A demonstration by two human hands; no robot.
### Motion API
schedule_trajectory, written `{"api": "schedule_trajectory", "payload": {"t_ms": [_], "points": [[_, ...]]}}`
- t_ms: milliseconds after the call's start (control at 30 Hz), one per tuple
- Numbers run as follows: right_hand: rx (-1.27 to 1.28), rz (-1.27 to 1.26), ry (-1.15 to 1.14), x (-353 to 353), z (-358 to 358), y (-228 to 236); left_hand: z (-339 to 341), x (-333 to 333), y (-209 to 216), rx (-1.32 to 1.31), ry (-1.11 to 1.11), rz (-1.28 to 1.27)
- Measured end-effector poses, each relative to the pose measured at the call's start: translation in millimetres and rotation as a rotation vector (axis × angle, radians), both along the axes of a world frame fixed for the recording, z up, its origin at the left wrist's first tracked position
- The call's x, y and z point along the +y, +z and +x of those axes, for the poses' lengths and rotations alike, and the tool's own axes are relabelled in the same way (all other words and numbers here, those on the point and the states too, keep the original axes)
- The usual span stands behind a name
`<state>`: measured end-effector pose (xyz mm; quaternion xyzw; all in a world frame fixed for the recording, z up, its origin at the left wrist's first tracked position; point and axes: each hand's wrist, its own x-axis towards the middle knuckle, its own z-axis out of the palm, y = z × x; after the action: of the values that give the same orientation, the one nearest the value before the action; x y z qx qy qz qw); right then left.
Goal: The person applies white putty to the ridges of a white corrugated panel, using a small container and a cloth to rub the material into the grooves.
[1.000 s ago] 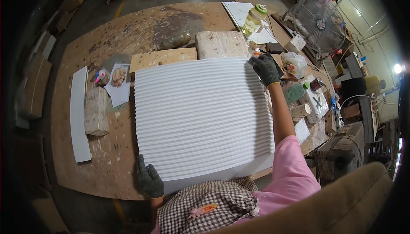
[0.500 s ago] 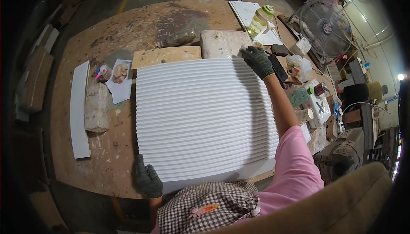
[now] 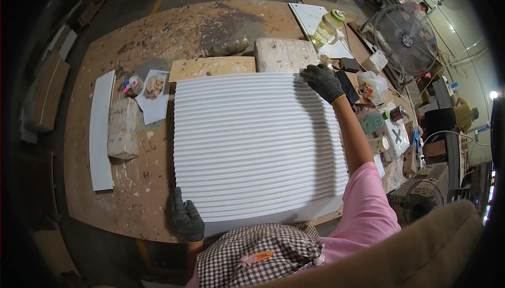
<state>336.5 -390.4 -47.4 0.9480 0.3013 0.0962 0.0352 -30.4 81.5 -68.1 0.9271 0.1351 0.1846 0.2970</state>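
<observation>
A large white ribbed panel (image 3: 252,140) lies in front of me, its ridges running left to right. My left hand (image 3: 188,218), in a dark grey knit glove, rests at the panel's near left corner with fingers stretched along the edge. My right hand (image 3: 323,82), gloved alike, is at the far right corner. Its fingers are bent together around a small pale piece that barely shows at the fingertips; its kind I cannot make out. The right forearm casts a shadow down the ridges.
A stained wooden table (image 3: 152,183) bears the panel. Wrapped blocks (image 3: 284,54) and a yellowish board (image 3: 210,68) sit behind it. Leftward are a white strip (image 3: 101,130) and another block (image 3: 123,127). A bottle (image 3: 329,27), a plastic bag (image 3: 372,87) and a fan (image 3: 405,38) stand right.
My right hand has come from just beyond the panel's far edge onto its far right corner. The left hand stays at the near left corner. The whole view has shifted slightly.
</observation>
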Motion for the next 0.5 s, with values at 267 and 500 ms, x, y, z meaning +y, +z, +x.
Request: {"api": "schedule_trajectory", "payload": {"t_ms": [267, 500], "points": [[-0.031, 0.188, 0.037, 69, 1, -10, 2, 2, 4, -0.006, -0.003, -0.010], [0.054, 0.500, -0.158, 137, -76, 9, 0, -1, 4, -0.021, 0.012, -0.031]]}}
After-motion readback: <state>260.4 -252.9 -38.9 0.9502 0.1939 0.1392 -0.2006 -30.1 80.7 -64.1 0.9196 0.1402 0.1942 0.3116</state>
